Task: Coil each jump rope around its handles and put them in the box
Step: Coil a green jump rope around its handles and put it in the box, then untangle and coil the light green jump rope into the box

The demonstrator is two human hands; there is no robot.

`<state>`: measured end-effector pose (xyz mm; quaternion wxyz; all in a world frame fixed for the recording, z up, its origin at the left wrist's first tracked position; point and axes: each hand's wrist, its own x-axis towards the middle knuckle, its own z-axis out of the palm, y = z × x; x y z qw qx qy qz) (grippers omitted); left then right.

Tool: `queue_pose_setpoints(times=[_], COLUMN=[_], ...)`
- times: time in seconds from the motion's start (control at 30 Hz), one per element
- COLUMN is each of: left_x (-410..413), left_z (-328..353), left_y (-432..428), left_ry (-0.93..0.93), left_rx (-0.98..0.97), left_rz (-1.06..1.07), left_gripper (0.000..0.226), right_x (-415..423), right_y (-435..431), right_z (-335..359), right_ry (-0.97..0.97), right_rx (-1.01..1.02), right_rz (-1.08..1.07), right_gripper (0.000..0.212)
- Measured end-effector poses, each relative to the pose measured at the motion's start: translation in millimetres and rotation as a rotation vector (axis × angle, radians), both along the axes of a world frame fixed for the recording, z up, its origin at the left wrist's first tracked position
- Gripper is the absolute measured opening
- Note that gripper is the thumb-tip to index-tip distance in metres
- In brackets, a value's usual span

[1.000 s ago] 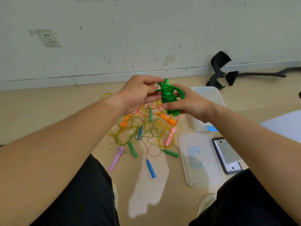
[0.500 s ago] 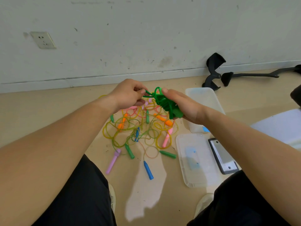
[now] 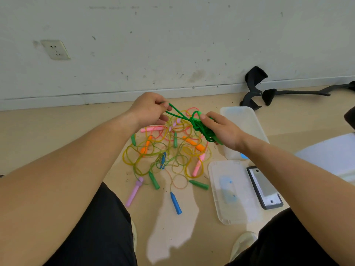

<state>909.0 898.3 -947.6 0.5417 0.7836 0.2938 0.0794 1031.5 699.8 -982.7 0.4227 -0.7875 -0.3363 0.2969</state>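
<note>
One green rope [image 3: 203, 129] is in the air over the floor pile [image 3: 167, 150], beside the box [image 3: 247, 120]. Right hand [image 3: 222, 129] grips the wound bundle, left hand [image 3: 149, 110] pinches its free loop [image 3: 176, 112]. I judge the cord light, limp, springy: clamp at the stiff handles [image 3: 199, 113], keep tension.

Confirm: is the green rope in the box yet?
No, the green rope is held above the floor, pinched by the left hand and gripped by the right hand, outside the box.
</note>
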Motion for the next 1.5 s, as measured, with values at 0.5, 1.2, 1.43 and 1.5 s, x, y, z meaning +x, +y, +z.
queue_pose_setpoints(times=[0.5, 1.2, 1.43, 1.5], left_x=[43.2, 226.4, 304.7, 315.2], left_z=[-6.4, -90.3, -207.6, -233.5], left_y=[-61.5, -151.0, -142.8, -134.7], left_ry=[-0.224, 0.045, 0.186, 0.209], left_rx=[-0.603, -0.606, -0.261, -0.005], left_rz=[0.335, -0.026, -0.186, -0.265], left_gripper=[0.015, 0.027, 0.012, 0.026], right_x=[7.5, 175.9, 245.2, 256.6], right_y=[-16.4, -72.0, -59.6, -53.9], right_z=[-0.5, -45.6, -174.6, -208.8], right_ry=[0.087, -0.086, -0.094, -0.073], right_rx=[-0.028, -0.397, -0.641, -0.678], right_rz=[-0.090, -0.509, -0.601, -0.628], right_gripper=[0.065, 0.049, 0.042, 0.039])
